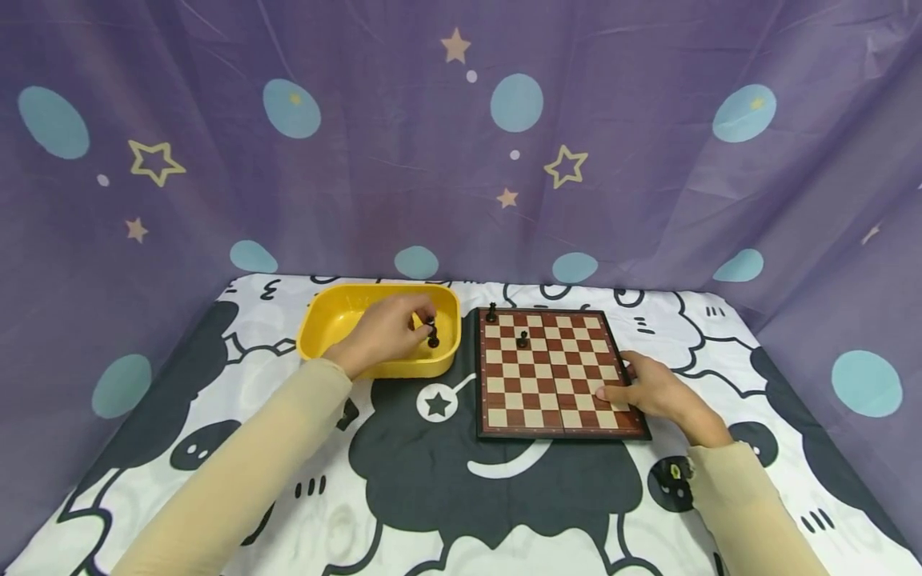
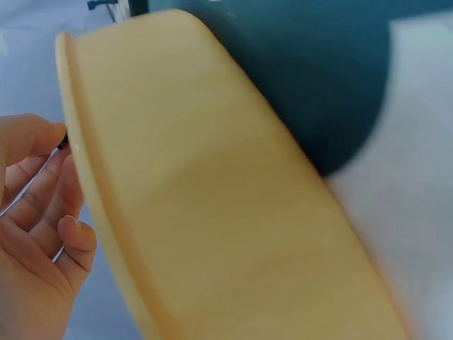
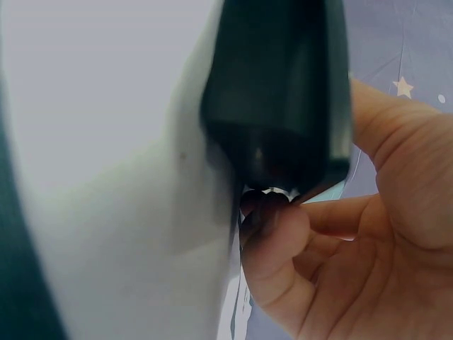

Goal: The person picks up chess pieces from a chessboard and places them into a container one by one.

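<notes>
My left hand is over the right half of the yellow tray, pinching a black chess piece between thumb and fingertips. In the left wrist view the tray's wall hides nearly all of that piece. To the right lies a brown and cream chessboard with a dark border. My right hand grips its right edge, thumb on top; the right wrist view shows fingers curled at its underside. One black piece stands at the board's far left corner, and another black piece stands farther in.
A black and white cartoon-patterned cloth covers the table under the tray and board. Behind and at both sides hangs a purple curtain with stars and blue ovals. A narrow strip of cloth separates tray and board.
</notes>
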`<state>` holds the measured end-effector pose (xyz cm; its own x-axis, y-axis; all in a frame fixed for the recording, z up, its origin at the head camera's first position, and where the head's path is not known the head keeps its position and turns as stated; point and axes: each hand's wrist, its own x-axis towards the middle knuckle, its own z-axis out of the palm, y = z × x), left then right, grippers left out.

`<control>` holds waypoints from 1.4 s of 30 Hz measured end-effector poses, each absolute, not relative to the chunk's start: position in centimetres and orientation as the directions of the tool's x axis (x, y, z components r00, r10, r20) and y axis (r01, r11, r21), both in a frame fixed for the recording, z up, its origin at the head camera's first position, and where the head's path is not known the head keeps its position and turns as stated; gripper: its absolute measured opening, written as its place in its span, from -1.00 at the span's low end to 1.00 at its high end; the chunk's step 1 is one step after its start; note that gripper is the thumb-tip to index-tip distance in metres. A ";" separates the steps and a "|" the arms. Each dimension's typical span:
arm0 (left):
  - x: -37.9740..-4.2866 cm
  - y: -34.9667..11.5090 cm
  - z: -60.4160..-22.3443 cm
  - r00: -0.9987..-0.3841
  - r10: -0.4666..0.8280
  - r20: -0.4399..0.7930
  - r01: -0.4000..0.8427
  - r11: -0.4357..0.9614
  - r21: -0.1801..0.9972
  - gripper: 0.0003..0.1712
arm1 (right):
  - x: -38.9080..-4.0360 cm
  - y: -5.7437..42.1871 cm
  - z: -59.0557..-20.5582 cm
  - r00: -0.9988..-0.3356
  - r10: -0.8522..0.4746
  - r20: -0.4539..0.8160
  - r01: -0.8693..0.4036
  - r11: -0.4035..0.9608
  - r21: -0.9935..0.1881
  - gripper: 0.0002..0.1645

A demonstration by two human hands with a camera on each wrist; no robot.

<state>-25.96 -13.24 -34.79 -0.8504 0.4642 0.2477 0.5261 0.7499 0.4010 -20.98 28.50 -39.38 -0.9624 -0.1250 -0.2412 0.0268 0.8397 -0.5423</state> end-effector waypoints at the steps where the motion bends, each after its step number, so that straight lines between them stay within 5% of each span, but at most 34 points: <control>1: -26.0 -13.6 -34.9 -0.853 0.460 0.248 0.522 0.752 0.401 -0.80 | -21.0 28.5 -39.4 -0.962 -0.126 -0.241 0.025 0.840 -0.542 0.14; 42: -28.1 -18.3 -38.0 -0.934 0.350 0.069 0.343 0.828 0.444 -0.80 | -21.1 28.5 -39.4 -0.965 -0.109 -0.238 0.030 0.857 -0.514 0.17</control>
